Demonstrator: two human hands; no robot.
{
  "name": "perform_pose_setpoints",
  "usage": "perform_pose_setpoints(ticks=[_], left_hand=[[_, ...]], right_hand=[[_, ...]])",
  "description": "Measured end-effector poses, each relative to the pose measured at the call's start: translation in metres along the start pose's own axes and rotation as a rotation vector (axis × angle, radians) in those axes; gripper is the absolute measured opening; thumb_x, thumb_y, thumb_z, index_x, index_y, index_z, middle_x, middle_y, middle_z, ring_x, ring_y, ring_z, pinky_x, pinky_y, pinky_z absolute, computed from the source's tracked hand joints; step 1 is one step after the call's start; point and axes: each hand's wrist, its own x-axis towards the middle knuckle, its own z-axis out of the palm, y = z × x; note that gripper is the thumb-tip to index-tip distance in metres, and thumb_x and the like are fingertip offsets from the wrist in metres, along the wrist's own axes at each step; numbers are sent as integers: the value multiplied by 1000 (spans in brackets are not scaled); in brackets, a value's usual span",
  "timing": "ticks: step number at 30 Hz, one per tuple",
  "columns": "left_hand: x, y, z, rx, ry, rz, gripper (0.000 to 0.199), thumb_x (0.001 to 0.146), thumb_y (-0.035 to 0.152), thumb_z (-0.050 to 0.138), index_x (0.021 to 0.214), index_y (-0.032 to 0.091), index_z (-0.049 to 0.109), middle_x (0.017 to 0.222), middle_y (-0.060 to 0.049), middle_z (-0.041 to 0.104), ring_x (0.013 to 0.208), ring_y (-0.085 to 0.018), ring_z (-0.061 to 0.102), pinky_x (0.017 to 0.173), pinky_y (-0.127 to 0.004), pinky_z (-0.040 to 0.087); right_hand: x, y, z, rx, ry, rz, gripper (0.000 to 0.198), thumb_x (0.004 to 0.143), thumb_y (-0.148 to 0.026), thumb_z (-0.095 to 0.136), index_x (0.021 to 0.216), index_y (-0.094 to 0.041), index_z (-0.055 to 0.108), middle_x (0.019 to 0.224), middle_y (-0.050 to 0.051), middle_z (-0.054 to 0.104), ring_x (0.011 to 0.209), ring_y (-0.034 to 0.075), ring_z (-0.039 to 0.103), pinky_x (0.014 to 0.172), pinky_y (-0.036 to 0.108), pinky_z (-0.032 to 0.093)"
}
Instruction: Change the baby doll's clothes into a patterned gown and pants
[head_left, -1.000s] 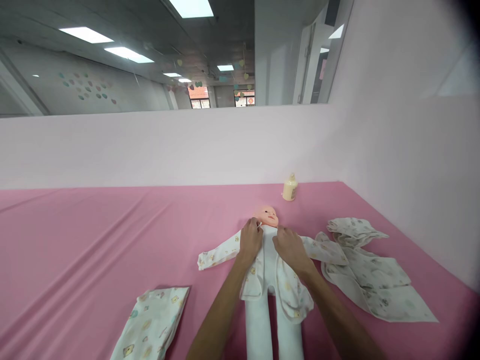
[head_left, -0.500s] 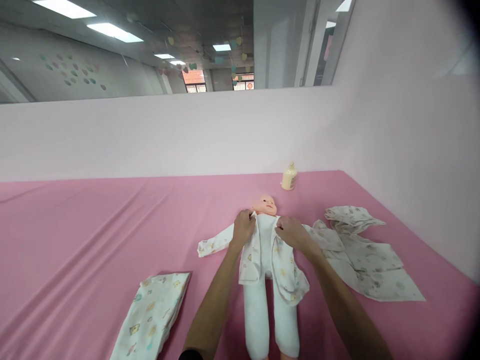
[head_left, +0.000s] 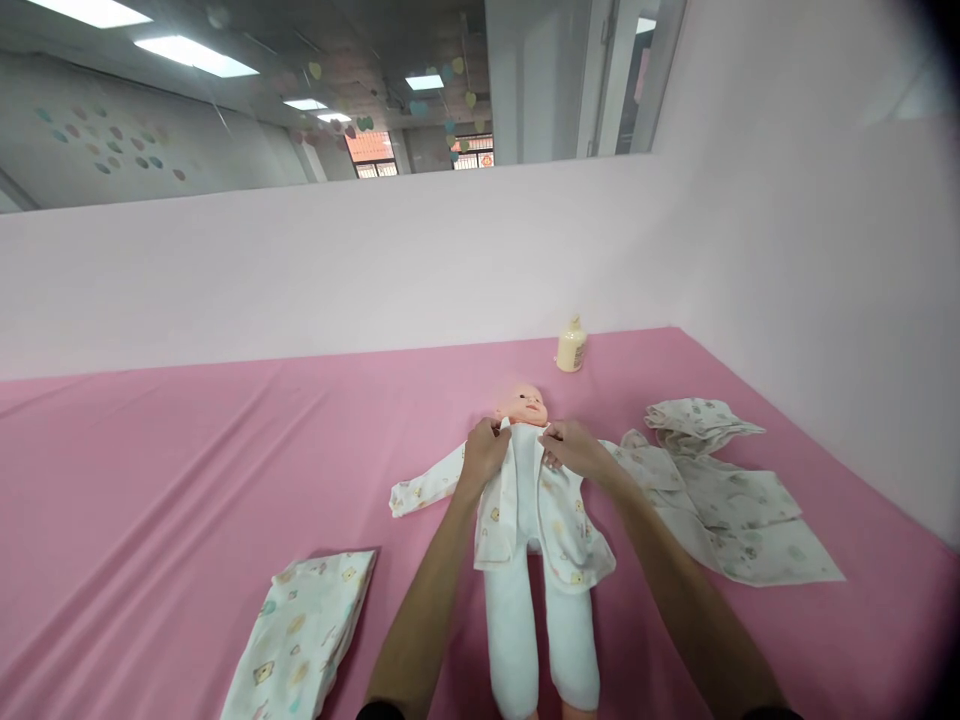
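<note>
A baby doll (head_left: pixel 524 404) lies on its back on the pink sheet (head_left: pixel 187 480), head away from me, white legs toward me. It wears an open printed white jacket (head_left: pixel 559 520). My left hand (head_left: pixel 484 452) pinches the jacket's left front edge at the doll's shoulder. My right hand (head_left: pixel 574 448) pinches the right front edge near the collar. Both hands sit just below the doll's chin, a few centimetres apart.
A folded printed cloth (head_left: pixel 300 635) lies at the near left. Crumpled printed garments (head_left: pixel 720 490) lie to the right of the doll. A small cream bottle (head_left: pixel 571 346) stands at the back by the pale wall. The wall closes off the right side.
Both hands slid up from the doll's chest to its collar, gripping the jacket's front edges. The camera tilted slightly, shifting the scene up.
</note>
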Motion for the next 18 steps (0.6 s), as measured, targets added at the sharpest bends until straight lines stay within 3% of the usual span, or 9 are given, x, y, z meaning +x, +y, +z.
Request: perform_pose_setpoints(ticks=[4,7,10,18], left_hand=[[-3,2,0,245,45,48,18,94,31,47,91,18,59,91,-7,68,87,-20,62,70,-27,36],[-4,3,1,309,79,50,19,95,21,41,101,18,59,101,-10,69,95,-23,63,73,-29,36],[-4,3,1,273,134,63,24,94,18,40,111,17,58,109,-11,69,102,-26,63,77,-31,38],[-2,1,-1,64,254,51,28,93,15,38,112,15,58,114,-11,69,107,-25,62,85,-32,42]], right_hand=[[-3,-4,1,-63,2,-21,19,84,-21,55,65,-18,53,59,1,64,55,13,61,54,22,41],[-6,-6,1,-112,14,-41,21,84,-21,53,63,-19,50,60,1,63,56,13,61,55,22,39],[-7,-7,1,-127,20,-57,20,84,-20,52,64,-19,49,62,0,63,57,13,62,54,22,38],[-2,0,2,-126,74,-47,12,85,-19,51,73,-20,50,65,0,64,60,13,60,57,23,39]])
